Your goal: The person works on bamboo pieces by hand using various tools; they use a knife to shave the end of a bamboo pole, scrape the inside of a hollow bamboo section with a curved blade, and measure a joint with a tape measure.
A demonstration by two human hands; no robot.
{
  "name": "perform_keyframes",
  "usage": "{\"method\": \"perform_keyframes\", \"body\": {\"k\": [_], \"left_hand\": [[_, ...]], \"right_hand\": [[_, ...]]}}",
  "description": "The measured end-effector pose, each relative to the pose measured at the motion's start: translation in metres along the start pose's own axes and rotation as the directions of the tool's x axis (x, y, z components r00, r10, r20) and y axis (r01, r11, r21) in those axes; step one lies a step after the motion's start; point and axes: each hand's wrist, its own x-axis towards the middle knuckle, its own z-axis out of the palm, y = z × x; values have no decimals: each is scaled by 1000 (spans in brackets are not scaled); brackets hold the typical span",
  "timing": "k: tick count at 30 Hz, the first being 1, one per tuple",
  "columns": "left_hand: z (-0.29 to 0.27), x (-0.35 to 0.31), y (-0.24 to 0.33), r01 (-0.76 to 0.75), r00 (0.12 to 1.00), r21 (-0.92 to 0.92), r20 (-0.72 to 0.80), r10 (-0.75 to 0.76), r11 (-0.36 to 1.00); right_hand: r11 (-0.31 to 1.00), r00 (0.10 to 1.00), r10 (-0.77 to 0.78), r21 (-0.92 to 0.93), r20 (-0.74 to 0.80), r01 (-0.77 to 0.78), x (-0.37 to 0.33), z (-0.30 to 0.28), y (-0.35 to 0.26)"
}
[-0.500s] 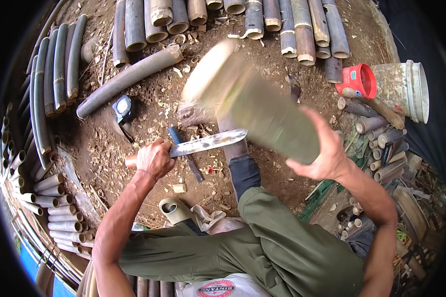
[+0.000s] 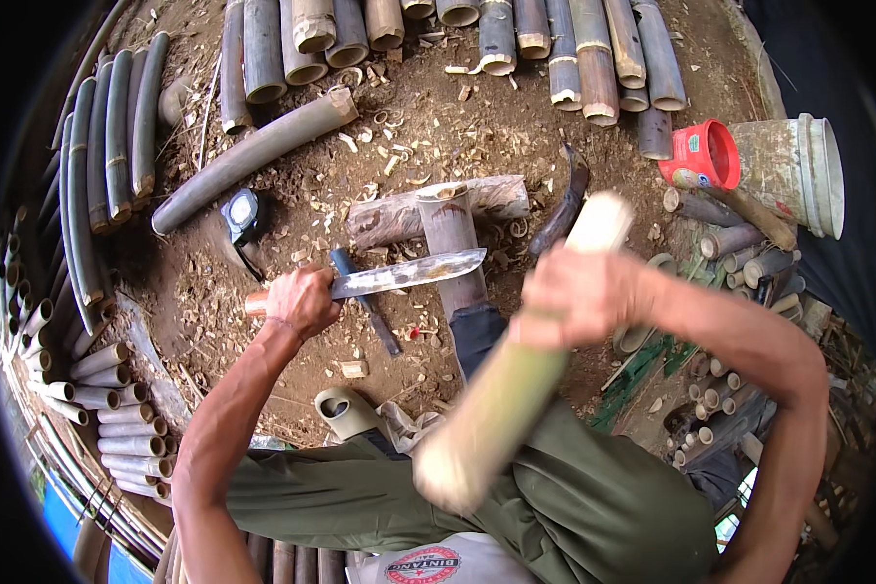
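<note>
My left hand is closed round the wooden handle of a machete. Its broad, stained blade crosses a bamboo tube; whether they touch I cannot tell. That tube's far end rests on a short log, and its near end meets dark cloth by my knee. My right hand grips a thick, club-like piece of wood, greenish with pale ends and smeared by motion. It slants down over my thigh. Beneath the machete lies a tool with a blue end.
Bamboo lengths lie at the far side and left; one lone tube lies nearer. A tape measure and a dark curved object lie among shavings. At right stand a red tub and a pale bucket.
My right hand has brought the wooden piece from above the log down and nearer to me, uncovering the log and the tube's far end. The left hand and machete have hardly moved.
</note>
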Motion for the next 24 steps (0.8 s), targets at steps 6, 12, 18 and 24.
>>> {"method": "perform_keyframes", "body": {"k": [6, 12, 18, 24], "left_hand": [[9, -7, -18, -35, 998, 0, -59, 34, 999], [5, -6, -6, -1, 1000, 22, 10, 1, 1000], [8, 1, -6, -58, 998, 18, -26, 59, 998], [3, 2, -9, 20, 999, -6, -40, -20, 1000]], "right_hand": [[926, 901, 377, -102, 214, -364, 18, -16, -31], [860, 770, 510, -248, 384, -446, -16, -8, 20], [943, 956, 288, 158, 55, -293, 22, -13, -58], [829, 735, 558, -269, 385, -489, -15, -19, 8]]}}
